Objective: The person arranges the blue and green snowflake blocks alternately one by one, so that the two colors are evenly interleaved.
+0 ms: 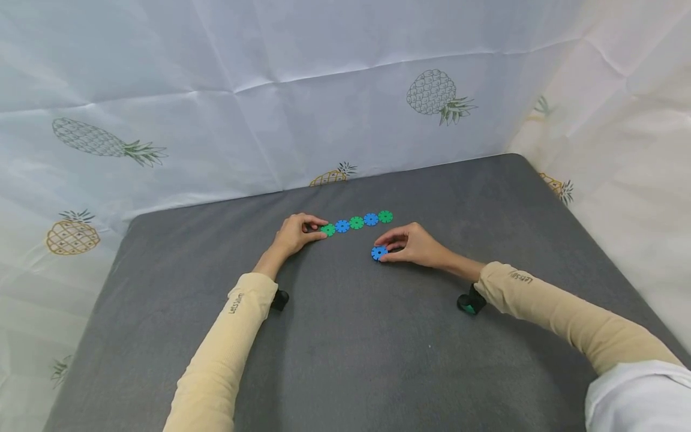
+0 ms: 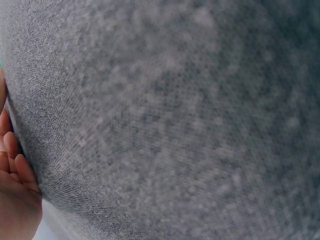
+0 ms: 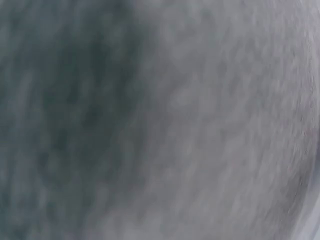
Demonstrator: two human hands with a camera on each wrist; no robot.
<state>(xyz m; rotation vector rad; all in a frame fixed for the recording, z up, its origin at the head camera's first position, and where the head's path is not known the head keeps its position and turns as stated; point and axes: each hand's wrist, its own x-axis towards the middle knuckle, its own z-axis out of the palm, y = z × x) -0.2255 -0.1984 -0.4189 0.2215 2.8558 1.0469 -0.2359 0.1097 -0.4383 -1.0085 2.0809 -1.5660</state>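
Observation:
Several notched plastic discs, green and blue by turns, lie in a slanting row on the grey cloth in the head view. My left hand (image 1: 297, 233) pinches the green disc (image 1: 328, 230) at the row's left end between thumb and fingers. Beside it come a blue disc (image 1: 342, 226), a green disc (image 1: 356, 223), another blue disc (image 1: 370, 219) and a green disc (image 1: 385, 216) at the right end. My right hand (image 1: 415, 245) pinches a separate blue disc (image 1: 379, 253), nearer to me than the row. In the left wrist view, part of the left hand (image 2: 17, 200) shows at the edge.
A grey cloth (image 1: 345, 336) covers the table. White curtains (image 1: 324, 120) with pineapple prints stand behind it and at both sides. Black wrist straps sit on the left wrist (image 1: 279, 300) and the right wrist (image 1: 471, 302). The right wrist view holds mostly blurred cloth.

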